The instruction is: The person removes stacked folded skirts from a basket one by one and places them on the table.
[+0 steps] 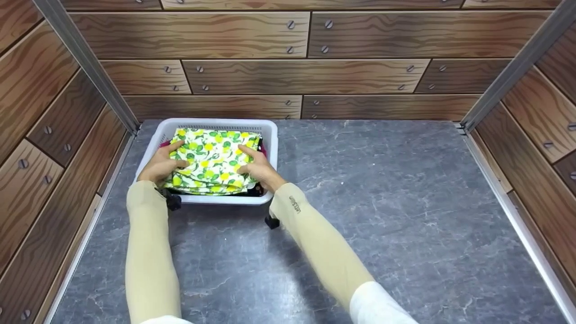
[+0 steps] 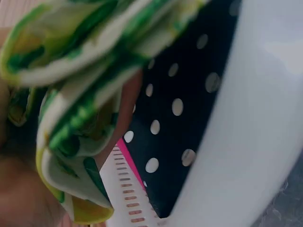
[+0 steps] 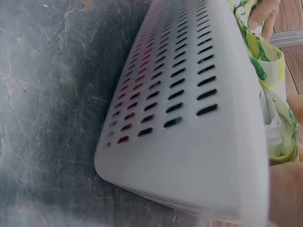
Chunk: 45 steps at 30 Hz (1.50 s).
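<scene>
A folded lemon-print cloth (image 1: 212, 158) spans the basket (image 1: 220, 200).

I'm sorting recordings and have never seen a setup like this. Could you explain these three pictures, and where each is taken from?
There is no machine here: a person works with a bare left hand and right hand, forearms in beige sleeves. The wide picture comes from a camera on the head, looking forward and down. The two close-ups come from cameras on the wrists. A pale plastic basket stands on the grey marbled surface. Both hands hold a folded cloth with a yellow-and-green print, one at each side. The left wrist view also shows a dark dotted cloth in the basket.
</scene>
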Available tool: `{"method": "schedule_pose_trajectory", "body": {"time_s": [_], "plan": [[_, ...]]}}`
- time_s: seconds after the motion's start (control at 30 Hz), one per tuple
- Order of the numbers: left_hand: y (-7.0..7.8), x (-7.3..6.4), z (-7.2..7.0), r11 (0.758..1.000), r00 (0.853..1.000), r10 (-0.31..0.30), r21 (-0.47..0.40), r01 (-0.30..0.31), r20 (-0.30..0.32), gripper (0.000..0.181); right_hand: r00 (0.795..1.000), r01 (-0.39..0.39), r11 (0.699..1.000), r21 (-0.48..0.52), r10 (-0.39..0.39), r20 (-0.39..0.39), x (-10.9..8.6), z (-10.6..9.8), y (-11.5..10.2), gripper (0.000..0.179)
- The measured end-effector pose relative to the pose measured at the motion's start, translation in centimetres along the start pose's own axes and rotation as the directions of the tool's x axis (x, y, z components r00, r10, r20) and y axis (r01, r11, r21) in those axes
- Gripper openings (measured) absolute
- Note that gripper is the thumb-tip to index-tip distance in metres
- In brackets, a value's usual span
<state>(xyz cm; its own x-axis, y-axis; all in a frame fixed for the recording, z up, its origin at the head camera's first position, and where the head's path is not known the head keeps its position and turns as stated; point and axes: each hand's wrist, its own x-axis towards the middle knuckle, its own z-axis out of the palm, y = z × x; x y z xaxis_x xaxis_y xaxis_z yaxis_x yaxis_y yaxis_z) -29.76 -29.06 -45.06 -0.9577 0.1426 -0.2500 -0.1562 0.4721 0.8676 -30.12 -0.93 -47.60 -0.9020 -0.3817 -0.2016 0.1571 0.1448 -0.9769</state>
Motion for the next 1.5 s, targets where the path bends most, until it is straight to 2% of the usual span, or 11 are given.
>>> {"method": "schedule_pose_trajectory", "body": {"time_s": [0.17,0.37,0.63,0.97,1.07,1.3,1.5], "plan": [[0.9,-0.7,0.0,1.0,1.0,-0.007,-0.011,0.007,-0.015,0.077,0.999,0.034,0.999,0.0,-0.034,0.0,-0.3,-0.8,-0.6,0.078],[1.7,-1.1,0.4,0.999,0.999,0.046,0.006,-0.046,-0.002,0.076,0.997,0.073,0.997,0.004,-0.073,0.017,-0.8,-1.8,-1.4,0.078],[2.3,-1.4,1.2,0.991,0.992,0.122,0.058,-0.12,-0.021,0.072,0.995,0.102,0.995,0.002,-0.102,0.017,-1.7,-3.2,-1.5,0.079],[3.1,-1.8,3.1,0.982,0.981,0.189,0.01,-0.189,-0.051,0.072,0.988,0.151,0.987,0.058,-0.152,0.025,-3.0,-5.7,-1.0,0.078],[3.3,-1.8,3.6,0.979,0.978,0.201,0.015,-0.201,-0.053,0.074,0.985,0.167,0.984,0.056,-0.169,0.028,-3.3,-6.4,-1.0,0.078],[4.1,-1.5,5.1,0.97,0.97,0.233,-0.055,-0.236,-0.063,0.078,0.979,0.201,0.979,0.046,-0.202,0.02,-4.1,-8.3,-1.0,0.078],[4.4,-1.2,6.6,0.961,0.962,0.264,-0.068,-0.269,-0.074,0.076,0.976,0.215,0.975,0.045,-0.216,0.011,-4.9,-9.9,-0.6,0.079]]}}
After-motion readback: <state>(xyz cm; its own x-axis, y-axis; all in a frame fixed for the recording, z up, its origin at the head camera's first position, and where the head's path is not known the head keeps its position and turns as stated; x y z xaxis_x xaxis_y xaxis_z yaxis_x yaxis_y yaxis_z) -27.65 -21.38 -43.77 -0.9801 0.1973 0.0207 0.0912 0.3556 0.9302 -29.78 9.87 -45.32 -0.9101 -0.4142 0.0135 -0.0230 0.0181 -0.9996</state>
